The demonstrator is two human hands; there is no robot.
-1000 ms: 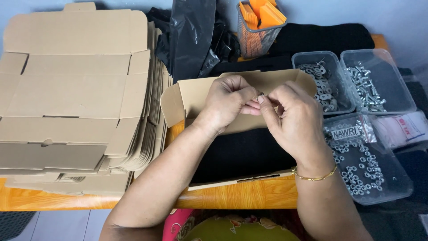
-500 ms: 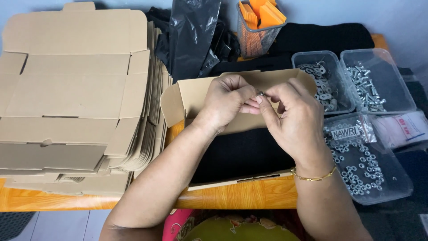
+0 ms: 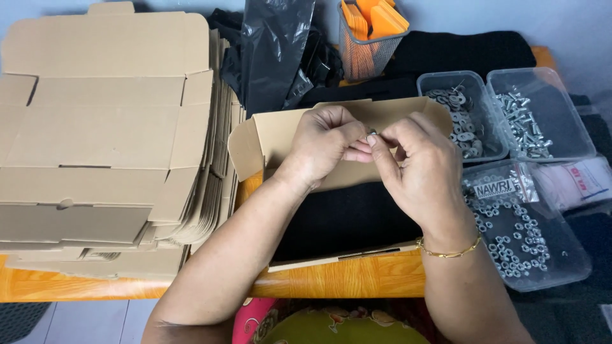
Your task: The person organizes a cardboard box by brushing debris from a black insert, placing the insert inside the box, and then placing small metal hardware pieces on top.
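Barely anything is shifting across the last second: both hands are staying together over the open cardboard box [image 3: 280, 130], fingertips pinched, with no visible travel. That steadiness suggests fine fitting work at the fingertips rather than reaching or placing.

The left hand [image 3: 325, 143] is curling shut, its fingers meeting the right hand [image 3: 417, 162] at about three o'clock from its knuckles. Between the two sets of fingertips a small dark metal fastener [image 3: 371, 133] is being gripped; whether it is a nut going onto a bolt is too small to tell. The right hand is also closing tight, thumb and forefinger pressing on the same piece, a gold bracelet [image 3: 449, 251] sitting at the wrist.

A black cloth [image 3: 344, 220] is lying inside the box below the hands. At three o'clock, clear plastic tubs are sitting on the bench [image 3: 344, 280]: one holding washers [image 3: 456, 114], one holding screws [image 3: 523, 124], and a nearer tub holding nuts [image 3: 510, 242]. At nine o'clock a stack of flat cardboard boxes [image 3: 102, 140] is resting; at twelve o'clock a mesh basket of orange pieces [image 3: 370, 35] is standing beside black plastic bags [image 3: 274, 51].
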